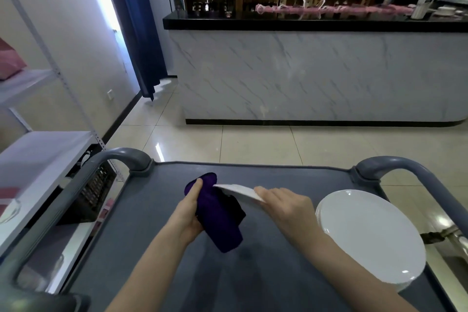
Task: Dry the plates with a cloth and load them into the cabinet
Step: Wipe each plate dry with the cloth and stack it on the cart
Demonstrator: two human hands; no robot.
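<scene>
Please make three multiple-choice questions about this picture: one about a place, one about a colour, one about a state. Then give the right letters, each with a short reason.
1. Where on the cart is the stack of plates?
A) on its right side
B) on its left side
C) on the floor under it

2. What colour is the cloth?
A) yellow
B) purple
C) white

3. What is the right hand doing?
A) resting empty
B) pushing the handle
C) holding a plate

Answers:
1 A: the stack lies at the cart's right edge.
2 B: the cloth in the left hand is dark purple.
3 C: the right hand grips the rim of a tilted white plate against the cloth.
</scene>
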